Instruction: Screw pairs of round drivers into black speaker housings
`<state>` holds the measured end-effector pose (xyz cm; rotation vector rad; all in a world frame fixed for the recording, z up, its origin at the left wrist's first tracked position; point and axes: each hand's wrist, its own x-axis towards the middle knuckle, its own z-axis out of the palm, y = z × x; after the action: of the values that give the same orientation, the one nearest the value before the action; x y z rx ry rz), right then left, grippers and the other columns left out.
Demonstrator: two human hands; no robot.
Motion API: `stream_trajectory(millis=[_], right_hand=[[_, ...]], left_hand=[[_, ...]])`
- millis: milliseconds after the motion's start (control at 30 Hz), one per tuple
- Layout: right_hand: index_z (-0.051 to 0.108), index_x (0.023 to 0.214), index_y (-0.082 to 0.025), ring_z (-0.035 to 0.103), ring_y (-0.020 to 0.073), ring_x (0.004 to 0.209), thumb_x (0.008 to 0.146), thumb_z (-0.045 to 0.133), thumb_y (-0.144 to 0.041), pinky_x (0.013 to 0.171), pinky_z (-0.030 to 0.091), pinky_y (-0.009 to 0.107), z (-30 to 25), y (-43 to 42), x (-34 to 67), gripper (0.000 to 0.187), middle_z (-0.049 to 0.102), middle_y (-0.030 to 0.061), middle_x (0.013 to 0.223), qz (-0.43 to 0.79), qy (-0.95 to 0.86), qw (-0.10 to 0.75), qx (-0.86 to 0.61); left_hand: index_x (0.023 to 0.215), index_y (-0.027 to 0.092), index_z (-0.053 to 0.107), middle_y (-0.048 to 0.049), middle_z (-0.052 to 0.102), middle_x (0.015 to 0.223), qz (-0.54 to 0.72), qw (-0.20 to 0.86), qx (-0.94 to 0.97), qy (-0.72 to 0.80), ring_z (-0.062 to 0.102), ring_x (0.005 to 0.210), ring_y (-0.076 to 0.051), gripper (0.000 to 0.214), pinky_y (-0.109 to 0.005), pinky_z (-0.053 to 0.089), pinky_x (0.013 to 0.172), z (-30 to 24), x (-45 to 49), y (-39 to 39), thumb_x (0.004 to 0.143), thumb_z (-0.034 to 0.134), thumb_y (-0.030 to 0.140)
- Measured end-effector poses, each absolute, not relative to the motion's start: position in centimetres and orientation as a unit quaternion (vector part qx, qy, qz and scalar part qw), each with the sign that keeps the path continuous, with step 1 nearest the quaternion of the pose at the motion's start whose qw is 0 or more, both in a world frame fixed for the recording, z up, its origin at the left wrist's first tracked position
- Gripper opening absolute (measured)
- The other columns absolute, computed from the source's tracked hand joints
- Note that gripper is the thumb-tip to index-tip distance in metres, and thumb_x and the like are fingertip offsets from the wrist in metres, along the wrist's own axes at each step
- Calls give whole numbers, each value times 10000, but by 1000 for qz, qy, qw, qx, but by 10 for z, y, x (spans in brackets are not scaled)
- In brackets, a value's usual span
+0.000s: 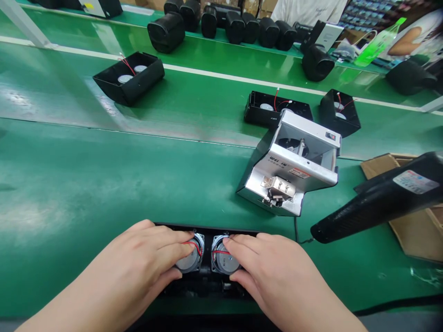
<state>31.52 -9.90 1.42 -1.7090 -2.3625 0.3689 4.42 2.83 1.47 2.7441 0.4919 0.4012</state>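
Observation:
A black speaker housing [207,289] lies open at the table's front edge, with two round silver speaker drivers side by side in it. My left hand [145,258] has its fingers and thumb closed around the left speaker driver [188,263], covering its outer side. The right speaker driver [228,264] is gripped in the same way by my right hand [272,260]. Red wire shows across both drivers, close to my fingertips. The housing's two ends are hidden under my hands.
A silver screw feeder [287,166] stands ahead to the right. Beside it a black power screwdriver [374,203] hangs over a cardboard box [415,235]. Open speaker housings [133,83] lie on the green belt [204,97]. Farther back are several black housings, a green bottle [379,46] and two people.

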Motion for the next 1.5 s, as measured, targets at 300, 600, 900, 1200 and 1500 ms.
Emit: stream_trajectory(millis=[300,600,900,1200,1500], right_hand=[[744,1413,-220,829,299,947,887,1021,-248,732,693,509,13,-102,317,595,867,2,1298,152,-795,82,-582],[745,1409,-223,824,303,945,896,1001,-216,740,693,507,13,-101,317,574,866,3,1293,153,-792,82,-585],[737,1438,-229,825,315,1005,936,939,-183,773,704,519,15,-104,315,543,850,18,1353,163,-788,68,-590],[757,1418,-235,831,316,1008,909,978,-180,775,705,514,14,-103,314,558,860,-2,1341,161,-781,81,-598],[756,1431,-237,818,302,995,903,984,-179,799,701,508,9,-105,314,578,854,-9,1341,157,-783,84,-597]], left_hand=[[1261,280,690,35,898,1155,146,173,959,172,858,911,-203,338,-393,544,715,16,44,28,1054,524,71],[1244,283,692,42,893,1145,157,166,957,179,850,896,-199,337,-392,534,716,16,45,25,1056,514,67],[1261,273,696,25,878,1138,161,167,956,181,822,916,-202,352,-382,528,787,14,43,21,1032,547,51],[1243,282,728,41,876,1136,150,171,956,183,822,907,-197,368,-395,518,767,12,42,21,1019,558,45],[1257,284,737,32,868,1174,163,168,952,199,819,981,-212,418,-408,531,892,5,39,13,989,570,12]])
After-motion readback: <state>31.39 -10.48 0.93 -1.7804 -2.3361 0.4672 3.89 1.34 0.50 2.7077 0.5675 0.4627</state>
